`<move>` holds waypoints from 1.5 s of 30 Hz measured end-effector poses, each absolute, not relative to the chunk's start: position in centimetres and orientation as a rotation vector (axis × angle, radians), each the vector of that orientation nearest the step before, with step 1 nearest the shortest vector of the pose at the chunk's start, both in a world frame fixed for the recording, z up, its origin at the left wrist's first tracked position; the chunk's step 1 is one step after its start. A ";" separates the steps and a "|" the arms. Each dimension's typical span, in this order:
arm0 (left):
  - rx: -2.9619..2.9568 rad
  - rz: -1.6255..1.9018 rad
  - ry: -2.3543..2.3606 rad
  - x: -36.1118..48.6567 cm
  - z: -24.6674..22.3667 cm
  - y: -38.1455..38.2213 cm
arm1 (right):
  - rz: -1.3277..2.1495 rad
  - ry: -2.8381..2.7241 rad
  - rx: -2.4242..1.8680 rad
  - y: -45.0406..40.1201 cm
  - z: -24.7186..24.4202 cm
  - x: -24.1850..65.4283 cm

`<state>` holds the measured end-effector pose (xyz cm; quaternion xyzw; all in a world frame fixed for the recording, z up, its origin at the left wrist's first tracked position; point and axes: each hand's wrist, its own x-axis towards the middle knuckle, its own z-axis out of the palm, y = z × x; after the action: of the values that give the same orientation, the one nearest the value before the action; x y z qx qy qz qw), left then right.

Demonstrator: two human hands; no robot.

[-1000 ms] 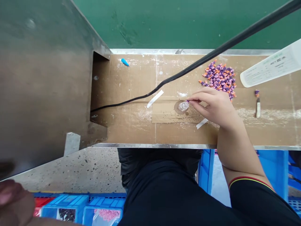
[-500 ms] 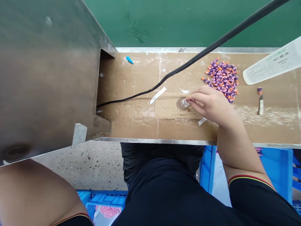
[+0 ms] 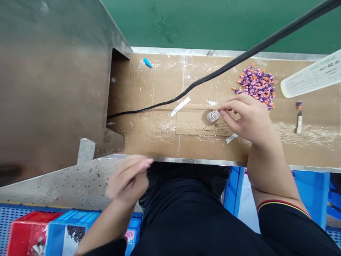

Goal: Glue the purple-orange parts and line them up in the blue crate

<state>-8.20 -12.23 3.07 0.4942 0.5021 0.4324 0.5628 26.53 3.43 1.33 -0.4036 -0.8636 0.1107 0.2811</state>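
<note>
My right hand point(image 3: 247, 115) is closed in a pinch beside a small clear cup point(image 3: 213, 116) on the cardboard. A tiny purple-pink piece point(image 3: 218, 111) shows at its fingertips, right at the cup's rim; most of it is hidden. My left hand point(image 3: 128, 181), blurred by motion, is in front of the bench edge with thumb and finger pinched on a small pink piece point(image 3: 147, 163). Behind my right hand lies a pile of small purple and orange pieces point(image 3: 257, 85).
A white bottle point(image 3: 309, 78) lies slanted at the right, near a single purple-tipped piece point(image 3: 299, 119). A black cable point(image 3: 197, 82) crosses above the cardboard. At the left stands a metal housing point(image 3: 58, 81). A blue cone-shaped cap point(image 3: 147, 63) lies at the back. Bins point(image 3: 66, 225) stand below.
My left hand has come into view from behind the metal housing, holding a small pink piece. My right hand has drawn slightly right from the clear cup, with a tiny piece now showing.
</note>
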 end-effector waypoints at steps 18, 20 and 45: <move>0.991 1.078 1.034 1.9 -1.4 0.6 | 0.050 -1.945 -0.871 3.1 1.7 25.8; 0.987 1.078 1.064 1.8 -1.5 0.5 | 0.118 -2.084 -0.899 2.9 2.0 26.0; 0.604 1.246 0.916 2.7 -0.3 -0.6 | 0.301 -1.777 -0.951 0.4 0.3 20.0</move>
<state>2.69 -0.62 -0.29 0.2684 0.4074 0.5538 0.6747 20.00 0.42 0.26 -0.3972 -0.7427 0.1258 0.5243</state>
